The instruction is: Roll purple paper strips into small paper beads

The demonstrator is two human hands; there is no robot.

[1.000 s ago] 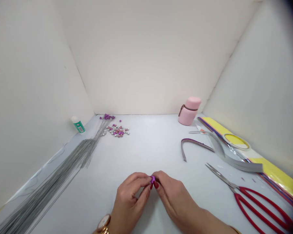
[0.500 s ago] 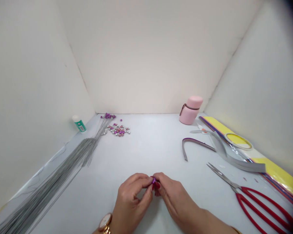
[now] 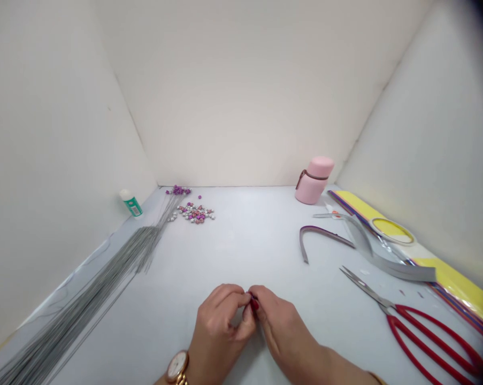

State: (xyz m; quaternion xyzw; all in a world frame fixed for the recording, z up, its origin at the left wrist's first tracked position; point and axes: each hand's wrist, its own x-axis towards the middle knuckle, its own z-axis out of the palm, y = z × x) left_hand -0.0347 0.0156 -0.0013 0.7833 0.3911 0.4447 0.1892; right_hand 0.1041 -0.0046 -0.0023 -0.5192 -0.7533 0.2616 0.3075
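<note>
Small purple piece (image 3: 251,294), pinched, mostly hidden

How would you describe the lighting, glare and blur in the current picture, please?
Head view: soft light, faint shadow between the left hand and right hand; head view: glints on the glossy yellow packet; head view: a dark, blurred upper-right corner.

left hand (image 3: 224,324): curled, pinching | right hand (image 3: 280,326): curled, pinching | hands meeting at fingertips (image 3: 254,304)

Bright, soft light; dark top-right corner
</note>
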